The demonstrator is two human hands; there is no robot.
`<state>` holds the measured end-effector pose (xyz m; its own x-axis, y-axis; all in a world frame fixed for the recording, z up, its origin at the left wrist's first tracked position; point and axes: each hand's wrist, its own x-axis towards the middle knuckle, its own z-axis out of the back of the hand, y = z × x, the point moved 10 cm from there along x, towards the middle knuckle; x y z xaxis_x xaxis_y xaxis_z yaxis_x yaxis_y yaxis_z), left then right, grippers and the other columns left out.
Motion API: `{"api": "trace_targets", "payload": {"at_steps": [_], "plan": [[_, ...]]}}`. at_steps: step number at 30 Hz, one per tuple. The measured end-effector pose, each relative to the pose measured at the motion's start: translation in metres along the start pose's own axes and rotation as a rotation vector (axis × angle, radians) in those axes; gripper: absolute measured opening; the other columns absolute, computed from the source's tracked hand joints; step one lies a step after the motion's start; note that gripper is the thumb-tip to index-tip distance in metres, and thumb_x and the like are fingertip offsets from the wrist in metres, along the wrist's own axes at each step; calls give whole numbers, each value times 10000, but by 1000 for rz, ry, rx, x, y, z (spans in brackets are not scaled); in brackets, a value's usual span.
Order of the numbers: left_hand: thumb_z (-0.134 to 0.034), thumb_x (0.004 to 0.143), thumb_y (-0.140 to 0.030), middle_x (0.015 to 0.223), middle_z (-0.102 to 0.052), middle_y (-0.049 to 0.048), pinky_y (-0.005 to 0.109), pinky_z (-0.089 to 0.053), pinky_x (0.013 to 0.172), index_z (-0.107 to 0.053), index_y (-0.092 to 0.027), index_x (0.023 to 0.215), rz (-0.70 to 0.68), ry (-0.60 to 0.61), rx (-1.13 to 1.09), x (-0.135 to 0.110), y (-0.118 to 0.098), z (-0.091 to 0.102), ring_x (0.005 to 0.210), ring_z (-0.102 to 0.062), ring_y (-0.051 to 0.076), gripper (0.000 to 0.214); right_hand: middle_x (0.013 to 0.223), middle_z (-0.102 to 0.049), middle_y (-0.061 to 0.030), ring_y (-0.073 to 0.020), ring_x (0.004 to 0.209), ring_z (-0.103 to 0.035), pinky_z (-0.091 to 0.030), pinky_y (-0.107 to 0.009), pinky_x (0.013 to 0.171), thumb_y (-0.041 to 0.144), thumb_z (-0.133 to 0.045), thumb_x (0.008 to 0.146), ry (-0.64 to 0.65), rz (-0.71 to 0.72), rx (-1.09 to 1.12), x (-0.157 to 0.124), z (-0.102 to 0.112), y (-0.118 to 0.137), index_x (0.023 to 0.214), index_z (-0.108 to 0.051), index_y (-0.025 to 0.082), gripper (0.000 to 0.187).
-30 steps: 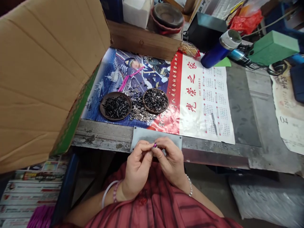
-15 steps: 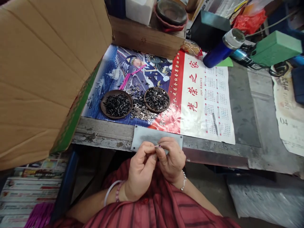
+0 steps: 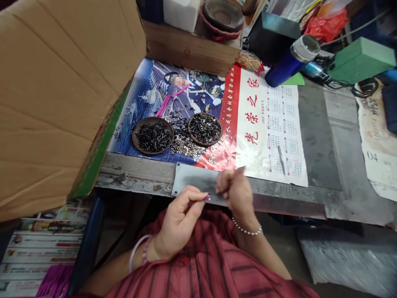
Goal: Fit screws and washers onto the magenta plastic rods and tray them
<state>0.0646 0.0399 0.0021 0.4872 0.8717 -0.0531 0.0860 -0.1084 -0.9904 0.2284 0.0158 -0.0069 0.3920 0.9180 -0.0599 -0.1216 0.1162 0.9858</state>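
Note:
My left hand (image 3: 178, 221) is closed in a pinch over my lap, in front of the table edge. Between its thumb and forefinger pokes a small magenta piece (image 3: 206, 197) with a shiny bit at its end. My right hand (image 3: 237, 190), apart from the left, is raised over the light metal plate (image 3: 189, 176); its fingers look curled but are smeared by motion, so I cannot tell what they hold. Thin black pins or screws fill the left bowl (image 3: 136, 142); similar pieces with metal bits lie in the right bowl (image 3: 190, 134). Small metal rings (image 3: 184, 147) are strewn between the bowls.
Magenta strips (image 3: 164, 105) rest on the calendar poster (image 3: 257, 155), as does a pen (image 3: 281, 160). A large cardboard box (image 3: 71, 91) borders the left side. At the back stand a wooden box (image 3: 192, 47), a blue flask (image 3: 285, 68) and a green block (image 3: 361, 62).
My hands, earlier together at the small piece, have parted. The right has moved right and is turned over; the left stays in place with the magenta piece showing.

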Motion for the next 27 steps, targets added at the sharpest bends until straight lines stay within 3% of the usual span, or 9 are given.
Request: {"api": "trace_targets", "payload": {"at_steps": [2,5,7,10,12,14,16,21,27], "plan": [[-557,992,-176,960,-650,56,276,-520,759,-694,-219,1041,-66,59,182,6,-7,21,879,-647,175,152,685,-536,1,-122,505,-429,-385,-273,488,624,-431,1018,-193,14,20,-3,33,-1,761,-560,224,493],[-514,993,-146,979,-659,62,311,-494,799,-694,-215,1091,-192,129,596,19,-12,54,923,-637,197,217,934,-619,-38,-129,615,-530,-486,-280,569,498,-753,872,-128,15,-24,-14,39,1,1069,-585,234,370],[-483,989,-117,980,-672,67,347,-461,809,-700,-210,1088,-264,199,874,29,-8,53,936,-627,220,256,979,-623,-45,-132,646,-555,-508,-279,589,429,-765,870,-86,-9,-25,-24,38,-1,1135,-563,237,385],[-453,967,-70,949,-680,82,380,-409,767,-715,-198,1017,-389,369,1105,40,3,3,910,-599,256,295,964,-620,-38,-138,687,-565,-518,-280,637,351,-715,915,-135,5,-60,-33,44,3,1102,-583,232,258],[-449,962,-67,926,-670,81,380,-394,746,-713,-197,962,-449,535,1101,41,10,-43,882,-582,258,294,964,-619,-42,-151,728,-577,-511,-282,656,324,-685,939,-90,55,-101,-34,42,11,1062,-610,229,173],[-461,964,-86,892,-656,67,371,-393,735,-710,-203,932,-469,642,1040,39,12,-68,851,-571,248,277,973,-621,-52,-173,789,-597,-507,-292,676,311,-657,958,-35,106,-142,-34,41,19,1031,-630,225,117],[-458,950,-69,906,-661,65,365,-400,743,-711,-211,971,-458,632,979,38,7,-61,863,-576,243,290,980,-629,-63,-195,848,-612,-508,-303,701,300,-620,978,-34,118,-177,-35,49,21,1010,-640,220,88],[-454,971,-96,933,-661,76,361,-431,752,-716,-207,1032,-339,386,1110,46,3,9,879,-585,243,292,893,-647,-45,-194,813,-624,-500,-302,708,272,-594,986,5,104,-222,-33,57,13,932,-641,215,91],[-449,998,-111,913,-663,70,358,-460,783,-706,-196,1011,-362,389,1017,41,6,-29,884,-605,231,272,880,-660,-41,-185,803,-626,-501,-289,726,254,-606,991,220,176,-258,-34,11,18,938,-628,210,72]]}}
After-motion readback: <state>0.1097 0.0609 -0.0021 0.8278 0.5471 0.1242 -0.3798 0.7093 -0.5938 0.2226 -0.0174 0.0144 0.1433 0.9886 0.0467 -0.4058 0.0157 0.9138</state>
